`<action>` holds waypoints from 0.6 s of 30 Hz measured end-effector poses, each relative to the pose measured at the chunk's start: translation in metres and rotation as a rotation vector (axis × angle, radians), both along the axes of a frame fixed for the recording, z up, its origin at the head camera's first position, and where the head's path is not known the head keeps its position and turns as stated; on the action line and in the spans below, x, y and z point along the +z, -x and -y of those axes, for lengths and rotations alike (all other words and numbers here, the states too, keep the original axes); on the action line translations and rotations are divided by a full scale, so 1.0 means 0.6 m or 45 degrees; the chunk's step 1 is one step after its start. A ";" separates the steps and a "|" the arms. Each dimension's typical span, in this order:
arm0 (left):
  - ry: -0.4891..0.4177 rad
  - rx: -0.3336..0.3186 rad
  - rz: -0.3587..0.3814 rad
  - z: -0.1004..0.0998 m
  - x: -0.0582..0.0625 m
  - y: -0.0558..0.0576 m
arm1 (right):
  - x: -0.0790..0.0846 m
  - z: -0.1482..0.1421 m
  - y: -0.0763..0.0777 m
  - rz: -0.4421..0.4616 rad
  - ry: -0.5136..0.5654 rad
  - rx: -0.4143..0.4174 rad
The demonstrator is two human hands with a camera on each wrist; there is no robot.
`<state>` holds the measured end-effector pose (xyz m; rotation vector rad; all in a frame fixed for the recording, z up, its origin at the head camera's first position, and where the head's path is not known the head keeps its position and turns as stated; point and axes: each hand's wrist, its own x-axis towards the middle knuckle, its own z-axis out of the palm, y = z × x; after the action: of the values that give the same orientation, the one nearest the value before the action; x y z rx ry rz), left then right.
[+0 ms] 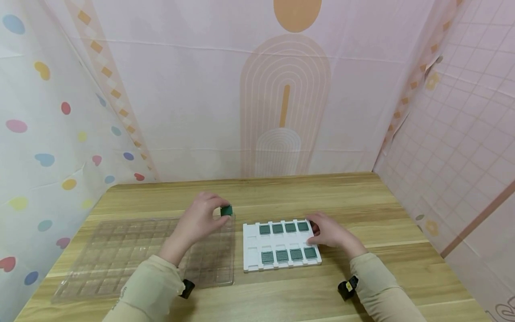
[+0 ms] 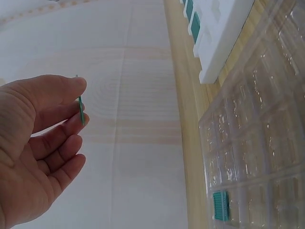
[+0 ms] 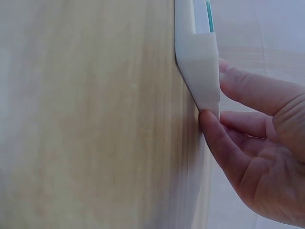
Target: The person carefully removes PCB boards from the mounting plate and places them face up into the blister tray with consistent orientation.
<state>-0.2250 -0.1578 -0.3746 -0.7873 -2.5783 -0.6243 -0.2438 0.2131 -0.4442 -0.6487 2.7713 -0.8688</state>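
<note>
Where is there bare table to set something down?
Bare table shows beyond the white tray, on its near side between the sleeves, and right of the right hand. Crowded: the narrow gap between white tray and clear tray, with the left hand holding a green chip nearby.

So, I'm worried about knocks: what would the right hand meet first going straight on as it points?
The right hand would meet the white tray at once: it grips that tray's edge. Beyond, perhaps the nearest green chip, though depth is unclear.
</note>
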 end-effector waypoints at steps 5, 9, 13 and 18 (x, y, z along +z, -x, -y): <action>0.010 0.010 0.012 0.007 0.001 0.008 | 0.001 0.000 -0.001 0.005 0.007 0.003; 0.037 0.015 0.015 0.011 0.002 0.014 | 0.001 0.000 -0.001 0.004 0.010 0.004; 0.060 0.016 0.011 0.014 0.002 0.018 | 0.001 0.000 -0.001 0.005 0.016 0.005; 0.091 0.018 0.006 0.017 0.000 0.023 | 0.002 -0.001 -0.002 0.009 0.025 0.006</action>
<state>-0.2390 -0.1680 -0.3746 -0.7909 -2.6209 -0.5331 -0.2427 0.2135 -0.4432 -0.6542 2.7575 -0.8966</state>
